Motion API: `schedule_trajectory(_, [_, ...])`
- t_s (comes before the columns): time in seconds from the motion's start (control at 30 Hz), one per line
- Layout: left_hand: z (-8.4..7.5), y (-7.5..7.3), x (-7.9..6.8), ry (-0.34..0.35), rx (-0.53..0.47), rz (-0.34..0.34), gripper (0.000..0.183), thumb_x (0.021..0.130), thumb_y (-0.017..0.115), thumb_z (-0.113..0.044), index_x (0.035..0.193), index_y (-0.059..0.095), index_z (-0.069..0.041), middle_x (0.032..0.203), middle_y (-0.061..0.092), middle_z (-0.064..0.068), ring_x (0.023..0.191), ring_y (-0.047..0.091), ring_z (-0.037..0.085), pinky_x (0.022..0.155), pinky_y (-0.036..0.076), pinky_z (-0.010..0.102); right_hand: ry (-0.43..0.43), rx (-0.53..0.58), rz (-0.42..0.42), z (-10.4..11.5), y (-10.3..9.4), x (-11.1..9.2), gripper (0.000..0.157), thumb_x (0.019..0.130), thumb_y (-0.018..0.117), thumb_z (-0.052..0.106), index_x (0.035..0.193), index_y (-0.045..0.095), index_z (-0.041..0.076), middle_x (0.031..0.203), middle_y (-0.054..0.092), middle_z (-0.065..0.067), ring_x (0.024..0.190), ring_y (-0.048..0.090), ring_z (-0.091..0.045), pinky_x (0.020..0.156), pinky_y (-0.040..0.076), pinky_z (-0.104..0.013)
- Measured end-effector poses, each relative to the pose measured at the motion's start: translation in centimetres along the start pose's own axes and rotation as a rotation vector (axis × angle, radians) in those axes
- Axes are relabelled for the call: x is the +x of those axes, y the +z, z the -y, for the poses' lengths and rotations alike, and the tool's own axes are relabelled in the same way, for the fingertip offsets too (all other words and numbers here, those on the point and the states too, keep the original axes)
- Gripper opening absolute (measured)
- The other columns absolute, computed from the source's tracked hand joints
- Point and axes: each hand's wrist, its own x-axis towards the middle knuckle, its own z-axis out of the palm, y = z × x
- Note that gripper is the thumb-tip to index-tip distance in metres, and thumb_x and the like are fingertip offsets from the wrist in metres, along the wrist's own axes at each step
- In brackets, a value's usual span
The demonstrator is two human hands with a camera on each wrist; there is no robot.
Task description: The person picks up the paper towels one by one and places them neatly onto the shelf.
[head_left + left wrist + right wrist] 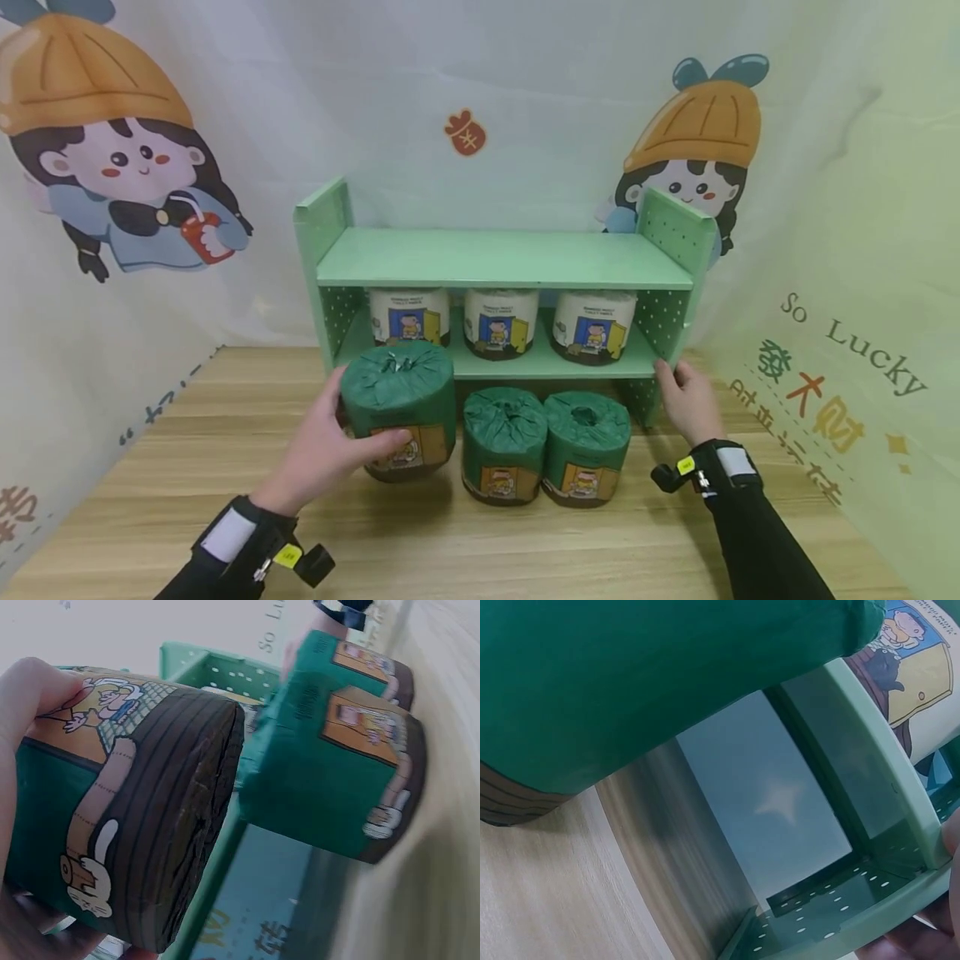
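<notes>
1. Our left hand [330,454] has its fingers curled round a green paper-wrapped cylindrical roll [405,407], raised above the wood-grain table [450,558], near left.
2. Our right hand [692,404] grips the pale-green, perforated-sided shelf [502,258] on its right.
3. We'd guess the roll's light, kinda squishy; hold it mid-side, gently, or its paper may tear.
</notes>
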Motion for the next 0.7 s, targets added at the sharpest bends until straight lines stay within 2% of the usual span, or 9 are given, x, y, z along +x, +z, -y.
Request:
schedule_trajectory(0.27, [-3.4,-1.2,2.1,0.129,-0.063,-0.019,0.084,0.082,0.08,-0.004,0.147,0.03,-0.019,0.136,0.046,0.005,0.118,0.049,0.024,0.09,0.053,0.034,0.01,-0.004,0.003,0.1,0.0,-0.1,0.047,0.109,0.038,0.037,0.108,0.061,-0.004,0.07,0.051,-0.011,0.058,0.046,-0.022,0.045,0.039,-0.03])
schedule_trajectory(0.37, [-4.9,-1.5,3.1,0.153,-0.078,-0.039,0.08,0.083,0.079,-0.005,0.145,0.029,-0.017,0.135,0.045,0.007,0.117,0.049,0.026,0.088,0.054,0.03,0.008,-0.003,0.004,0.1,0.1,-0.1,0.046,0.109,0.038,0.036,0.107,0.061,-0.004,0.07,0.051,-0.011,0.058,0.046,-0.022,0.045,0.039,-0.03])
schedule_trajectory(0.57, [-7.3,-2.0,5.5,0.224,-0.116,-0.081,0.078,0.085,0.077,-0.007,0.146,0.029,-0.017,0.136,0.044,0.009,0.118,0.047,0.027,0.088,0.053,0.028,0.012,0.006,0.007,0.2,0.0,-0.1,0.046,0.109,0.038,0.037,0.108,0.06,-0.004,0.07,0.051,-0.011,0.058,0.046,-0.022,0.045,0.038,-0.03])
schedule_trajectory(0.7, [-8.3,-2.4,7.0,0.237,-0.061,-0.14,0.074,0.086,0.078,-0.015,0.144,0.031,-0.017,0.134,0.046,0.007,0.114,0.048,0.024,0.085,0.051,0.03,0.015,0.008,0.01,0.2,0.0,-0.1,0.048,0.109,0.038,0.038,0.107,0.06,-0.004,0.069,0.05,-0.01,0.057,0.045,-0.022,0.045,0.038,-0.029])
